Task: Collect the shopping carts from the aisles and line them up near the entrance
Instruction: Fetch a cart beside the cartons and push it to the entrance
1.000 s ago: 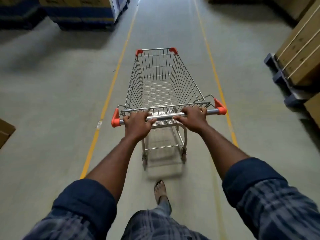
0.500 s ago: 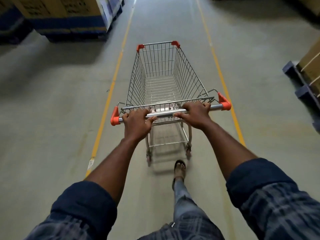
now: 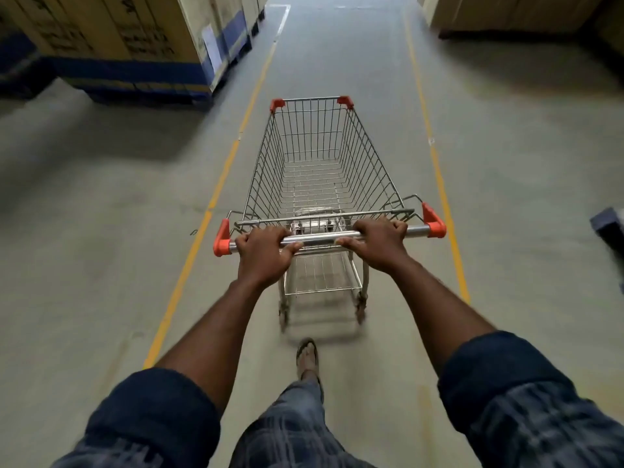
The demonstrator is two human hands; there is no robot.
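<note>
The shopping cart (image 3: 314, 170), at 12 o'clock between the yellow lines (image 3: 189, 258), is held by left hand (image 3: 265, 255) and right hand (image 3: 378, 244) curled round its handle (image 3: 320, 236), and should be pushed evenly, straight.

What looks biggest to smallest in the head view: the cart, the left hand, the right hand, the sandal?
1. cart
2. left hand and right hand: they look alike
3. sandal, though it is farther away

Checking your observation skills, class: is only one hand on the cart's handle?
No, the left hand and right hand both grip the cart handle.
</note>
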